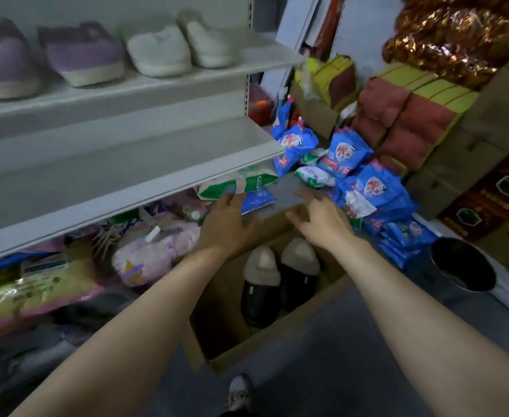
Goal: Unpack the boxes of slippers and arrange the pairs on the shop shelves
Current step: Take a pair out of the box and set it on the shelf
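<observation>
Both hands reach out with fingers loosely spread, holding nothing: the left hand (227, 224) and the right hand (322, 219) hover over the far end of an open cardboard box (277, 332) on the grey floor (352, 356). Inside lies one pair of black slippers (280, 281) with cream lining. On the top shelf (163, 82) sit two purple slippers (48, 55) and two white slippers (181, 45). Blue packets (364, 182) are heaped to the right.

Black slippers (274, 284), purple slippers (81, 52), white slippers (181, 46)
</observation>
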`<state>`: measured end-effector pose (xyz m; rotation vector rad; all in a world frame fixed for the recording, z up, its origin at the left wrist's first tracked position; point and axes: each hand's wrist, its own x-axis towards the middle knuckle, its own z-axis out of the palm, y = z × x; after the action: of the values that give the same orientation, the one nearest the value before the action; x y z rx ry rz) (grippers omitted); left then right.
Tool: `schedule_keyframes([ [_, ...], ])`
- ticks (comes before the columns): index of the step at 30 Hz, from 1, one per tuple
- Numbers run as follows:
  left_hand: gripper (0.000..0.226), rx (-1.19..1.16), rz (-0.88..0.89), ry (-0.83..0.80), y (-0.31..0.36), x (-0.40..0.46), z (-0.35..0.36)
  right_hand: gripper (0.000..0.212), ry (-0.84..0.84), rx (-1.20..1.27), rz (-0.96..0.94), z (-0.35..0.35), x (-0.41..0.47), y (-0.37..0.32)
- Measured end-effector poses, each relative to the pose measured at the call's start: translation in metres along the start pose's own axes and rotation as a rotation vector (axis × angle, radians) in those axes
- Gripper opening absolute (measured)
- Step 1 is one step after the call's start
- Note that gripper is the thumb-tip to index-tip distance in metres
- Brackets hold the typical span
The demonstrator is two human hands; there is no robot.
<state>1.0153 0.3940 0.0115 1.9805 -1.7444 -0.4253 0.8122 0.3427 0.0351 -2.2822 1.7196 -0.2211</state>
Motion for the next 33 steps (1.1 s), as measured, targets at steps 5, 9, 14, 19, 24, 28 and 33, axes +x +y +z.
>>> schedule_keyframes([
  [5,0.064,-0.019,-0.13,-0.212,-0.013,0.015,0.085,0.062,-0.293,0.121,0.17,0.067,0.032,0.081],
  [9,0.069,-0.008,-0.289,-0.341,-0.037,0.021,0.158,0.068,-0.434,0.214,0.244,0.122,0.047,0.137],
  [14,0.062,-0.132,-0.589,-0.445,-0.056,0.012,0.235,0.061,-0.655,0.368,0.347,0.186,0.064,0.189],
  [19,0.059,-0.243,-0.888,-0.522,-0.073,-0.003,0.29,0.07,-0.749,0.565,0.542,0.245,0.082,0.216],
  [24,0.061,-0.262,-1.016,-0.492,-0.084,-0.016,0.316,0.065,-0.806,0.833,0.805,0.288,0.099,0.225],
  [28,0.06,-0.303,-1.123,-0.453,-0.092,-0.018,0.327,0.07,-0.8,0.884,0.913,0.306,0.101,0.219],
  [33,0.061,-0.379,-1.155,-0.428,-0.103,-0.02,0.336,0.084,-0.605,0.784,1.086,0.314,0.107,0.209],
])
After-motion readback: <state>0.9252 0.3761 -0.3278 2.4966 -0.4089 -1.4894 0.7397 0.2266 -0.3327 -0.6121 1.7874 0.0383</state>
